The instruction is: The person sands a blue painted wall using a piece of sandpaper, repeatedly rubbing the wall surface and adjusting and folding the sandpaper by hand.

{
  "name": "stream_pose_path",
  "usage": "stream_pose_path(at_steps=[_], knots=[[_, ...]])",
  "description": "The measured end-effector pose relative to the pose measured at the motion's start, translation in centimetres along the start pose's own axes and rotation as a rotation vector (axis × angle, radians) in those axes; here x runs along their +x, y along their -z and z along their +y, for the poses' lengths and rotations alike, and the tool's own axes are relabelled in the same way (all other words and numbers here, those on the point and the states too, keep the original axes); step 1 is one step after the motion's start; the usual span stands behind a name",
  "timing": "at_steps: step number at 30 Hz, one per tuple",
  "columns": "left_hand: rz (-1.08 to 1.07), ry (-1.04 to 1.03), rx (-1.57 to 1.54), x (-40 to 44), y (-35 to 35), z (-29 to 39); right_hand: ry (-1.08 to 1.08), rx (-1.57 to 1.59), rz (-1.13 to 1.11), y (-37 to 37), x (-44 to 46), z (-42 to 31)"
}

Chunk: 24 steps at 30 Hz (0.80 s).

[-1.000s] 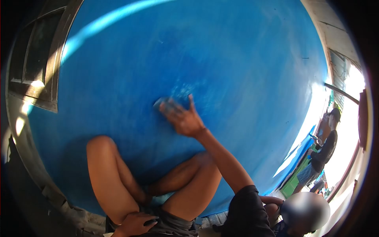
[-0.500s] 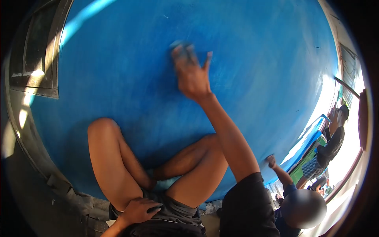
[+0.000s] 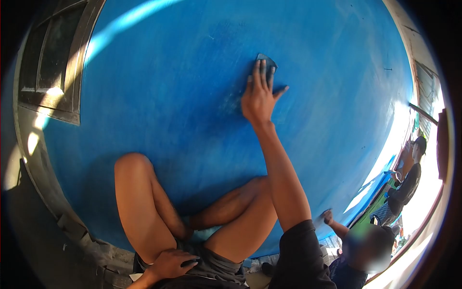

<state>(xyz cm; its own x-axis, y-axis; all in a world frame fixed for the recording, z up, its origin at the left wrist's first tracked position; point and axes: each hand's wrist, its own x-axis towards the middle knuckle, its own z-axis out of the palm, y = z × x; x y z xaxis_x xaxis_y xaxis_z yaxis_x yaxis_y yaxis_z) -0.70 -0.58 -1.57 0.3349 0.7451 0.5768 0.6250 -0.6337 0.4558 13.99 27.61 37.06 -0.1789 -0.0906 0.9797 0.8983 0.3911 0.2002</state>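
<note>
The right hand (image 3: 258,102), pressing a dark pad (image 3: 269,60) to the blue wall (image 3: 163,101), has swept rightward, shifting the rubbing; the left hand (image 3: 170,263) lies unclenched below.

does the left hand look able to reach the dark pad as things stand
Probably not: the left hand rests on the lap, far below the dark pad, which the right hand partly covers against the wall.

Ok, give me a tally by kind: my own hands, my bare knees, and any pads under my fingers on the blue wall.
Left hand and right hand: 2
Left knee and right knee: 2
Dark pad: 1
Total: 5
</note>
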Motion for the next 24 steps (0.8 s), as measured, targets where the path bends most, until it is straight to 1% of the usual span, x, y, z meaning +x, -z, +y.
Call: stream_pose_path(at_steps=[2,3,5,6,7,9,10,12,13,14,15,17,18,20,21,23,24], knots=[[-0.009,-0.007,-0.018,-0.4,-0.5,0.0,0.219,-0.043,-0.213,1.0,-1.6,-1.5],[0.023,-0.026,0.002,-0.6,-0.8,-0.1,0.217,-0.049,-0.209,1.6,-2.6,-1.1],[0.085,-0.057,0.045,0.0,-0.4,-0.7,0.473,0.126,-0.299,1.9,-3.0,-0.4],[0.046,-0.054,0.033,0.0,-0.1,-0.7,0.351,0.023,-0.272,1.5,-2.2,0.2],[-0.004,-0.045,0.009,-0.2,-0.1,-0.5,0.355,0.026,-0.275,1.0,-1.6,-0.1],[-0.039,-0.007,-0.009,-0.3,-0.2,-0.1,-0.140,0.121,0.006,0.2,-1.9,-0.1],[-0.063,0.018,-0.003,-0.2,0.0,-0.2,-0.149,0.108,0.001,0.9,-3.3,0.3],[-0.054,-0.001,0.026,-0.7,-0.7,-0.4,0.712,0.117,-0.380,2.3,-6.2,0.5],[-0.026,-0.008,0.060,-0.7,-0.6,-0.7,0.718,0.120,-0.359,2.7,-6.5,1.0],[-0.008,-0.004,0.081,-0.3,-0.1,-0.9,0.568,0.111,-0.314,3.0,-6.6,2.0],[-0.017,-0.016,0.035,-0.2,0.2,-0.7,0.420,0.112,-0.277,3.0,-6.8,2.4],[-0.037,-0.001,-0.014,-0.4,0.1,0.0,-0.375,0.577,0.012,3.5,-8.0,1.4],[-0.053,0.029,-0.011,-0.2,0.3,0.2,-0.395,0.582,0.005,4.5,-9.7,0.7],[-0.119,0.058,0.003,0.5,0.6,0.2,-0.962,1.207,0.029,7.0,-14.3,-1.0],[-0.088,0.050,-0.012,0.6,0.4,-0.1,-1.015,1.191,0.042,7.5,-16.7,-1.9],[-0.075,0.089,-0.061,0.3,0.3,0.6,-1.499,1.804,-0.045,8.9,-22.7,-4.7],[-0.075,0.129,-0.081,0.8,0.8,1.0,-1.587,1.800,-0.031,9.6,-24.9,-5.9]])
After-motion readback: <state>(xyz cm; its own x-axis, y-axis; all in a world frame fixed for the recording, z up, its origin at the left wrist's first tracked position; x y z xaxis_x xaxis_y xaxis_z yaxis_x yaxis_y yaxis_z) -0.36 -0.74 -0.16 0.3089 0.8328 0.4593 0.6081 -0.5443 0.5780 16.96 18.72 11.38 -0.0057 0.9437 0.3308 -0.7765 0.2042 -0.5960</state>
